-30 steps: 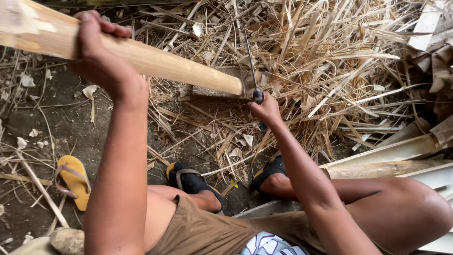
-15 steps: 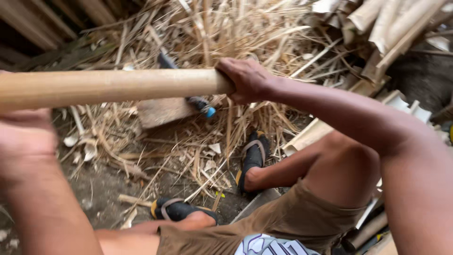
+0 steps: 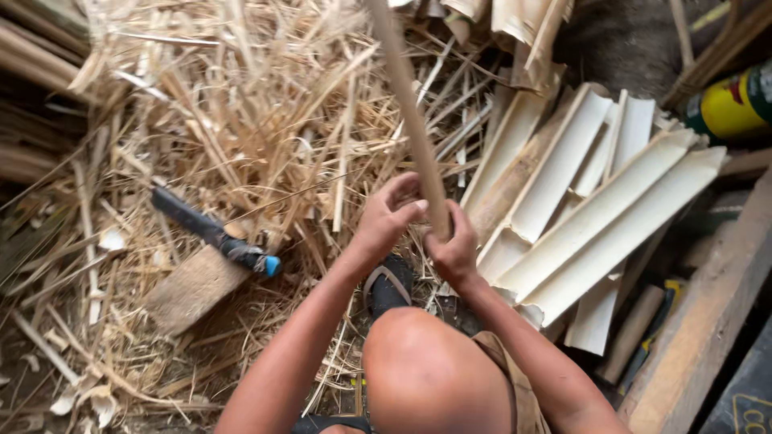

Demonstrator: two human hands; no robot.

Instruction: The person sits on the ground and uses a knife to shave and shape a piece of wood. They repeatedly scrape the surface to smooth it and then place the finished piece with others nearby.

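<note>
With our left hand (image 3: 388, 219) and right hand (image 3: 453, 249) both gripping the upright bamboo pole (image 3: 410, 120), we judge it could slip and jab our foot (image 3: 388, 285) below.

Soft, even daylight; no hard-edged shadows. Brightest area: the pale split bamboo slats (image 3: 595, 201) to the right of the fingers (image 3: 406, 210), near glare on their inner faces. Straw pile (image 3: 241, 104) above and left of the fingers well lit, fine strands slightly smeared (motion blur, mild). The stick (image 3: 410, 120) rising above the fingertips looks soft along its upper length. Dim zones: ground below left of the fingers, top right corner. Knee (image 3: 434, 378) under the fingers is large and a little out of focus. Lines bow at the frame edges.
</note>
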